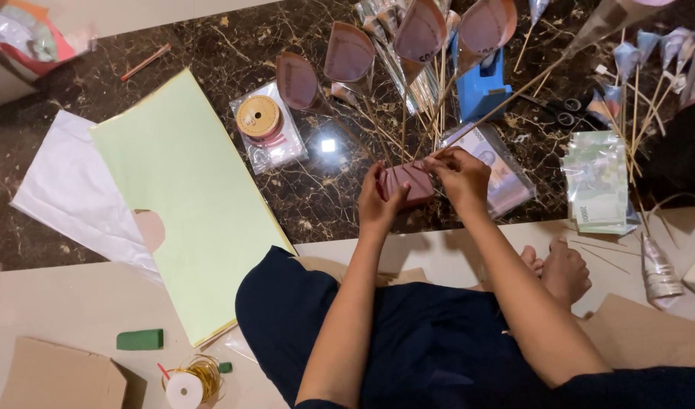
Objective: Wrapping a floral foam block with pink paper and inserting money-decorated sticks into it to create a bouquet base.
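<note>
Down in the head view, both forearms reach forward from the lap, elbows bent and wrists drawn close together over the dark marble floor. Left hand [379, 203] stands on its edge, fingers curled upward and pressed against the near left end of a small reddish-brown block [410, 182], cupping it from the side. Right hand [460, 176] arches over the block's far right end, wrist bent downward, fingertips bunched together in a pinch at the block's top edge; what exactly sits between those fingertips is too small to tell. The block lies between the two hands, touching both.

Rising from the block just beyond the fingers is a fan of thin wooden sticks [405, 121], each tipped with a rolled cone of brownish paper [349, 53]. Just past the right hand lies a clear packet of banknotes [507, 178], and farther ahead a blue tape dispenser [480, 85]. Well to the right of that hand sits a stack of green notes [594, 189]. To the left of the left hand, apart from it, a spool of gold ribbon [259, 117] rests in clear wrap, and beyond that a pale green sheet [182, 189] lies over a white sheet [75, 189]. Near the left elbow lie a green foam piece [140, 339] and a spool of gold wire [188, 382].
</note>
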